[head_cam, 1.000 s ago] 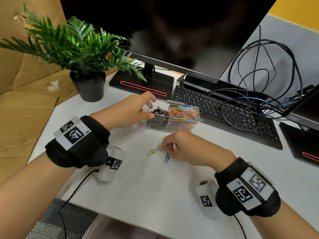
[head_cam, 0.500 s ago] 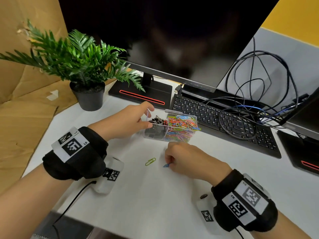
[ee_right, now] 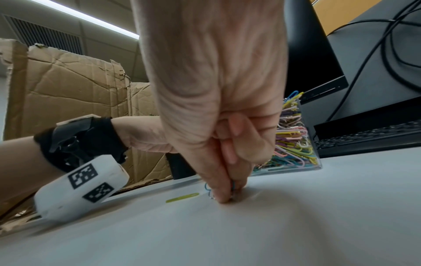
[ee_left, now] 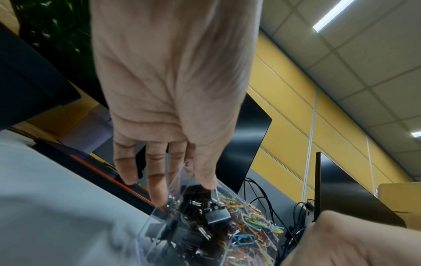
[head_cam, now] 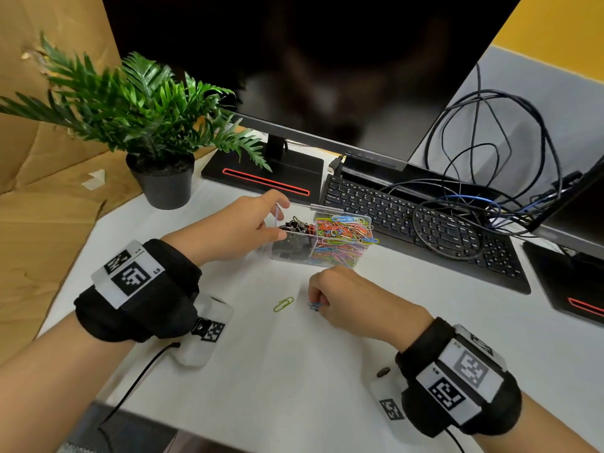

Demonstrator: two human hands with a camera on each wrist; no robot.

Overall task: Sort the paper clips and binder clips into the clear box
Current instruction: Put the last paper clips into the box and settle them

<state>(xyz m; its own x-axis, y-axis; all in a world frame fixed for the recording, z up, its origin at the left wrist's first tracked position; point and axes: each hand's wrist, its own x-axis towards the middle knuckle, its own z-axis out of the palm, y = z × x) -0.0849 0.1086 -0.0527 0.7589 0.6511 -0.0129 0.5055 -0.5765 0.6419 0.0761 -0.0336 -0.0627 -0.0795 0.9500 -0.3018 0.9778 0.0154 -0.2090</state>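
A clear box (head_cam: 322, 238) stands on the white table in front of the keyboard. Its left half holds black binder clips (head_cam: 295, 223) and its right half holds coloured paper clips (head_cam: 344, 235). My left hand (head_cam: 248, 228) grips the box's left end, thumb on the near wall and fingers over the rim (ee_left: 180, 181). My right hand (head_cam: 340, 297) is curled just below the box and pinches a blue paper clip (head_cam: 314, 305) against the table, seen at the fingertips (ee_right: 224, 197) in the right wrist view. A green paper clip (head_cam: 283, 304) lies loose to its left.
A potted plant (head_cam: 160, 178) stands at the back left. A monitor base (head_cam: 264, 178), a keyboard (head_cam: 421, 230) with tangled cables (head_cam: 483, 197) and a second monitor base (head_cam: 575, 282) line the back and right. Cardboard (head_cam: 39, 197) borders the table's left edge.
My right hand has closed its fingers on the blue paper clip and drawn it slightly toward me. The left hand stays on the box. The head view has shifted a little.
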